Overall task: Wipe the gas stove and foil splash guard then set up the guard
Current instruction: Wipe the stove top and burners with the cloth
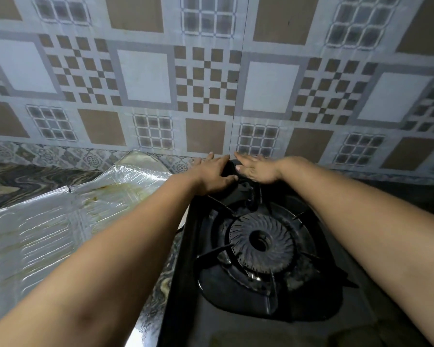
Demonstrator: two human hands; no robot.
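Left hand: we see it at the stove's far edge, fingers curled around a dark cloth, clenched on it.
Right hand: flat and unclenched, palm down, touching the cloth from the other side; whether it grips anything we cannot tell.
Cloth: bunched between our two hands, against the base of the tiled wall; it is dark on dark, so its edges are hard to trace.
Stove: black, directly nearer to us than the hands, between both forearms.
Burner: round, nearer than the grip, ringed by pan supports.
Guard: foil sheet lying flat on the counter, left of the left hand and forearm, stained yellowish; its near edge is just beside the stove.
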